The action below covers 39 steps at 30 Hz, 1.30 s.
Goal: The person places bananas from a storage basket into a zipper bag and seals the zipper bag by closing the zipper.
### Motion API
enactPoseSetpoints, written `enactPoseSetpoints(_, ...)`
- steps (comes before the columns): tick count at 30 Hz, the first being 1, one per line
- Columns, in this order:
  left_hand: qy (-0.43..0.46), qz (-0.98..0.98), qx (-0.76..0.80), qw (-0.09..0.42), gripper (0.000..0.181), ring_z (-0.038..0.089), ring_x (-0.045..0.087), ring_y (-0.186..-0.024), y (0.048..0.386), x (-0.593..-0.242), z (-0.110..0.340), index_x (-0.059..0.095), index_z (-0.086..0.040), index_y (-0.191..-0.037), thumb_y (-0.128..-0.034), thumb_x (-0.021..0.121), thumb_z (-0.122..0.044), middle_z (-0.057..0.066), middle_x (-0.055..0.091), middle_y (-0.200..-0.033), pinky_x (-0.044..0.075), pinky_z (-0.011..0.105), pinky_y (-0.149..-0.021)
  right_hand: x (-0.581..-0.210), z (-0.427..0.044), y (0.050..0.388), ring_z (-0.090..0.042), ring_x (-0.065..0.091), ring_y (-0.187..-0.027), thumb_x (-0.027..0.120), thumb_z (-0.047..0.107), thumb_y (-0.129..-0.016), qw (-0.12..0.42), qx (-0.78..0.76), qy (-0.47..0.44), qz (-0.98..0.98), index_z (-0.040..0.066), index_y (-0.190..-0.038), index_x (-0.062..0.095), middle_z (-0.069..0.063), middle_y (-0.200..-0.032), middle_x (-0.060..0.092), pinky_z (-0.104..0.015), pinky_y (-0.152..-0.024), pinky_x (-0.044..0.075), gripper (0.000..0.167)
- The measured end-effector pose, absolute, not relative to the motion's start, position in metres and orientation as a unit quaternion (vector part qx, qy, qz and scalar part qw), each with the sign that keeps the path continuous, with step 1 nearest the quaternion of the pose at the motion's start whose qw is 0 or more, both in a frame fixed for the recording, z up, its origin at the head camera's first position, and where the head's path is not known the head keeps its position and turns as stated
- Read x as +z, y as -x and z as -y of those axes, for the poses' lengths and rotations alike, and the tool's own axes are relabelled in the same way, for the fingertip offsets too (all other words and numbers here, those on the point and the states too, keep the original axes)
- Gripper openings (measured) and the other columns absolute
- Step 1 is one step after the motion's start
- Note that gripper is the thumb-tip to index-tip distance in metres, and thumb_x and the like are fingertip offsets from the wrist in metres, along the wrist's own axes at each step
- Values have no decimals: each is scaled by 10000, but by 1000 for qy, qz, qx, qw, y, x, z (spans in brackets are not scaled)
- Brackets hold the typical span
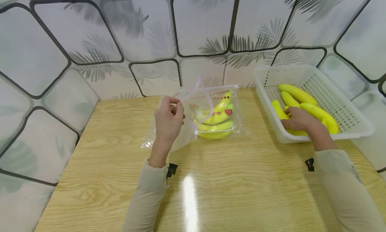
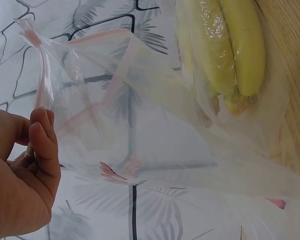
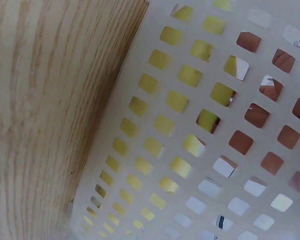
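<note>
A clear zip bag [image 1: 181, 138] with a pink edge stands part open on the table, and yellow bananas [image 1: 215, 126] lie inside it. My left hand [image 1: 169, 120] pinches the bag's edge; in the left wrist view the fingers of that hand [image 2: 27, 170] close on the film beside the pink strip. My right hand [image 1: 298, 120] reaches into the white basket, its fingers curled on a banana [image 1: 278, 110] at the near left side. The right wrist view shows mostly the basket's perforated wall [image 3: 155, 115], with parts of the hand behind the holes.
The white basket [image 1: 356, 135] stands at the right on the wooden table [image 1: 235, 178] and holds several other bananas [image 1: 319, 114]. A patterned cloth backdrop [image 1: 202, 24] rises behind the table. A small black device sits at each sleeve cuff.
</note>
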<state>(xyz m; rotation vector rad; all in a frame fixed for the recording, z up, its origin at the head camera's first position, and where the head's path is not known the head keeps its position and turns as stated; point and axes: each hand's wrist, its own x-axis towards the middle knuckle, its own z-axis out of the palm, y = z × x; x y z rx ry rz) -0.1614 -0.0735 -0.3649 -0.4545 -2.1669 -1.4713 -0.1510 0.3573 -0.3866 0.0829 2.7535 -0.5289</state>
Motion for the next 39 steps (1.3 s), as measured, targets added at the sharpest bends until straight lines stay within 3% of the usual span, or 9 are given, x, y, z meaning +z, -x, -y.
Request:
enactPoseSetpoints(5,167,792,-537,238,111,155,574,-416,162,-364,73,595,35,-1016,-965,516,-24,101,619,-567,444,202,-372,-384,-356,152,-322,524,-807,483,337,-988,139,-205,-40,-968,-217,-1365,328,-323,-1059,527,-376,-665,442,688)
enactPoseSetpoints(8,165,793,-537,236,112,154,578,-418,162,-364,73,596,32,-1019,-967,517,-28,101,617,-567,444,205,-371,-383,-356,150,-265,479,-652,368,389,-1008,99,-216,-67,-969,-160,-1180,428,-189,-832,471,-345,-568,401,579)
enactPoseSetpoints(12,163,793,-538,233,116,156,583,-422,162,-365,73,597,36,-1021,-965,517,-27,103,620,-570,448,208,-374,-377,-354,146,-294,422,-659,237,417,-1001,-5,-247,-132,-960,-47,-976,430,-185,-809,405,-381,-560,356,503)
enactPoseSetpoints(14,164,793,-539,233,115,157,583,-425,162,-365,73,598,35,-1020,-965,518,-28,105,623,-574,450,206,-378,-371,-352,143,-390,477,-774,224,416,-997,-63,-273,-160,-946,-119,-1077,468,-291,-937,481,-466,-633,420,593)
enactPoseSetpoints(19,165,791,-538,240,111,152,576,-421,162,-365,73,599,35,-1017,-965,521,-25,102,624,-572,442,199,-375,-354,-338,137,-311,508,-872,386,492,-1000,-182,-317,-191,-911,-115,-1382,446,-301,-1184,530,-343,-698,439,720)
enactPoseSetpoints(22,171,789,-535,249,107,147,569,-414,163,-366,73,597,43,-1008,-963,518,-14,98,621,-564,437,196,-371,-347,-323,133,-124,434,-717,539,493,-961,-253,-345,-193,-883,-51,-1339,532,-87,-997,541,-216,-604,343,662)
enactPoseSetpoints(26,182,782,-534,267,102,145,559,-404,165,-367,74,595,47,-997,-961,513,-1,96,615,-553,435,194,-368,-338,-296,131,-60,412,-663,646,420,-930,-323,-416,-160,-835,66,-1164,663,106,-837,487,-176,-592,342,425)
enactPoseSetpoints(31,191,773,-533,286,101,146,554,-397,167,-368,76,595,47,-989,-964,508,2,93,612,-546,425,188,-367,-331,-261,130,-98,446,-512,704,308,-927,-308,-604,-73,-732,122,-909,692,33,-669,541,-156,-465,365,187)
enactPoseSetpoints(39,208,772,-529,283,102,134,558,-404,165,-370,73,596,37,-983,-973,503,-4,79,599,-545,483,232,-394,-336,-212,134,-98,465,-413,654,353,-962,-168,-723,-5,-670,60,-827,662,-8,-597,557,-183,-372,413,323)
